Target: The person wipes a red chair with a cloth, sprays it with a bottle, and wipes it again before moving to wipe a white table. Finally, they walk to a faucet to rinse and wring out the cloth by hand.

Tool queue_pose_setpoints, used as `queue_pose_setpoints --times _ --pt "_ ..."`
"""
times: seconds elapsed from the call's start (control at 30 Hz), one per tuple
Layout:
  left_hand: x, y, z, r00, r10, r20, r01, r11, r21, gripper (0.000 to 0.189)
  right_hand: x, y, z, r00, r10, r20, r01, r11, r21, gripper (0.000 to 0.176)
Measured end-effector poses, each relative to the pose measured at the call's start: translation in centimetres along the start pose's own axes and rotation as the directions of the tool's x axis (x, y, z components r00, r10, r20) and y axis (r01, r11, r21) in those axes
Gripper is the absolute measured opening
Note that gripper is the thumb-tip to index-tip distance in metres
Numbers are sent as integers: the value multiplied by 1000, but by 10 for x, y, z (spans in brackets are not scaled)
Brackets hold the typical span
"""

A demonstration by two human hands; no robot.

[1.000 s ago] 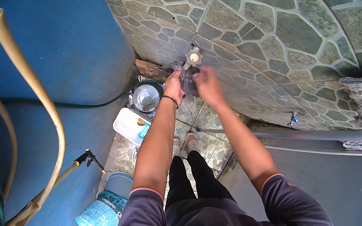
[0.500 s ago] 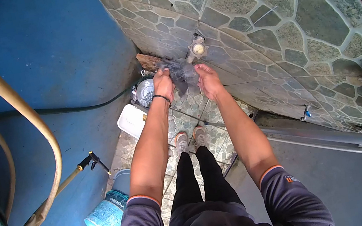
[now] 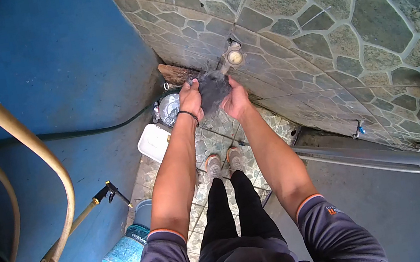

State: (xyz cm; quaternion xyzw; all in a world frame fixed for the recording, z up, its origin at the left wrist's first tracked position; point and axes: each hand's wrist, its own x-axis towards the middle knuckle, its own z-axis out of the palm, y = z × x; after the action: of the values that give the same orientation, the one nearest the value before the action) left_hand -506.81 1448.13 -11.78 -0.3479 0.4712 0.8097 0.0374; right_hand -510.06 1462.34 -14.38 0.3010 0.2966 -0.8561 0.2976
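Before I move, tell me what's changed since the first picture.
The grey cloth, bunched and hanging by the left hand then, is now spread between both hands. The right hand, a blur near the round wall fitting before, is now at its right edge. The left hand still holds it. The spray gun and blue bucket stayed put.

dark grey bundle [image 3: 214, 91] now fuller and rounder between the two hands, right hand [image 3: 236, 100] turned more palm-up against its side, clear to see after its earlier blur beside the tap [image 3: 234, 58]
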Motion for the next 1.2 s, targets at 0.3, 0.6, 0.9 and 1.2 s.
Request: queue_pose_setpoints --times 0.3,0.6,0.9,1.2 --pt "-18 11 40 975 208 -76 -103 730 676 56 -6 16 49 858 -509 -69 356 686 -634 42" --pt "-2 -6 41 953 270 -138 -159 833 530 46 9 2 41 827 -557 -77 316 573 -756 41" --pt "10 28 -25 982 163 91 -145 973 -177 19 10 -47 -16 994 -111 -17 96 918 -385 25" --pt "-28 84 -12 980 110 168 -126 989 82 15 -8 -50 3 995 90 -41 -94 737 -669 26"
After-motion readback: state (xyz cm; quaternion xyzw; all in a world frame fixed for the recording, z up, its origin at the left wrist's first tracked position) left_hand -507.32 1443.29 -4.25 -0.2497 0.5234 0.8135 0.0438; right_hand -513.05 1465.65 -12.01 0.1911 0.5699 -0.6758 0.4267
